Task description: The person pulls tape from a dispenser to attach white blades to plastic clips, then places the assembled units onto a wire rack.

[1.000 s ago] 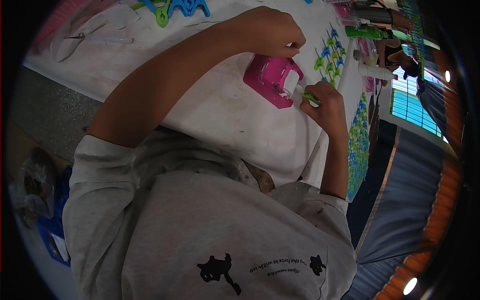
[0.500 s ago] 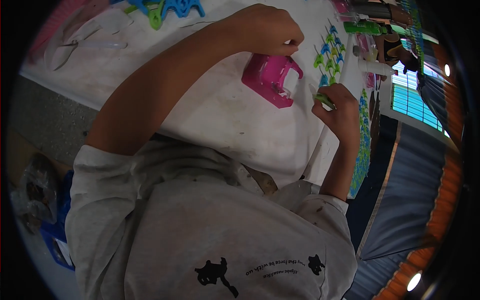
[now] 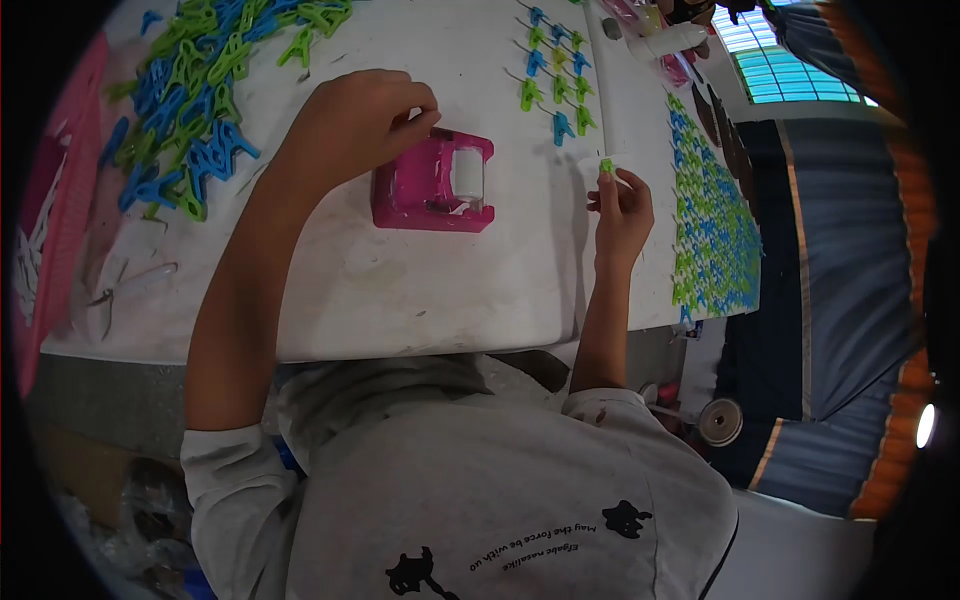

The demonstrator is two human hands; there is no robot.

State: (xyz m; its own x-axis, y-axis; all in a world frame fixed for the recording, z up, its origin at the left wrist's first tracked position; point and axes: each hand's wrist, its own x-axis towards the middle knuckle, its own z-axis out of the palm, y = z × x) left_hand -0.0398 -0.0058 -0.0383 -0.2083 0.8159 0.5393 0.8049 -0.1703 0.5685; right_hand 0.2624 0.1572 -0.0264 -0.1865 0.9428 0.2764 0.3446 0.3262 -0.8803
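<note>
A pink tape dispenser point(image 3: 405, 185) with a pale roll point(image 3: 468, 175) stands on the white table point(image 3: 350, 300). Over its far left edge is my left hand point(image 3: 365, 125), thumb and fingers pinched; whatever may be between them is too small to make out. To the right of the dispenser, my right hand point(image 3: 625, 215) pinches a green clip point(image 3: 606, 166) upright between thumb and fingers. Beyond it lie short rows of blue and green clips point(image 3: 560, 125).
Loose blue and green clips point(image 3: 190, 100) form a heap at the far left, near a pink basket point(image 3: 75, 190). Many more clips point(image 3: 710, 240) lie in dense rows on the right. Bottles point(image 3: 675, 40) stand at the back right.
The view has shifted, bringing the clip heap and basket into sight. My right hand has turned the green clip upright. My left hand stays closed by the dispenser.
</note>
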